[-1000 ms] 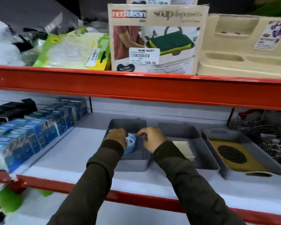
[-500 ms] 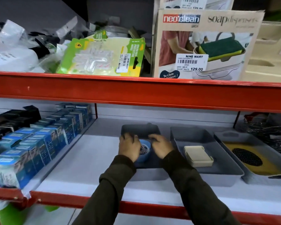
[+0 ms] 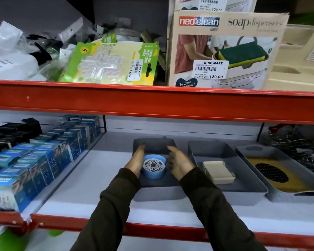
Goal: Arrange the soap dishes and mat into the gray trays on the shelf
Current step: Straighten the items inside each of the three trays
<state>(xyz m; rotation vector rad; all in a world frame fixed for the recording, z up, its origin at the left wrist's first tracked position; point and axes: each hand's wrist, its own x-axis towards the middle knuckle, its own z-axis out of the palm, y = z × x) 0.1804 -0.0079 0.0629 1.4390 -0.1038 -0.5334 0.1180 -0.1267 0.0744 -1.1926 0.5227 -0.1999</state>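
Note:
Three gray trays stand side by side on the white lower shelf. In the left tray (image 3: 153,144) a round blue soap dish (image 3: 154,169) with a patterned top lies flat. My left hand (image 3: 136,163) lies along its left side and my right hand (image 3: 179,164) a little off its right side, both with fingers stretched out and holding nothing. The middle tray (image 3: 212,148) holds a beige rectangular soap dish (image 3: 218,172). The right tray (image 3: 250,148) holds a yellow mat (image 3: 277,180) with a dark mesh oval.
Blue and black boxes (image 3: 43,156) fill the shelf's left part. Wire racks (image 3: 301,142) crowd the far right. The red upper shelf beam (image 3: 152,100) hangs close overhead, with a soap dispenser box (image 3: 223,49) and green packets (image 3: 111,64) on it.
Both hands have let go of the blue dish and spread apart beside it; it now lies flat in the left tray. The view has shifted left and closer.

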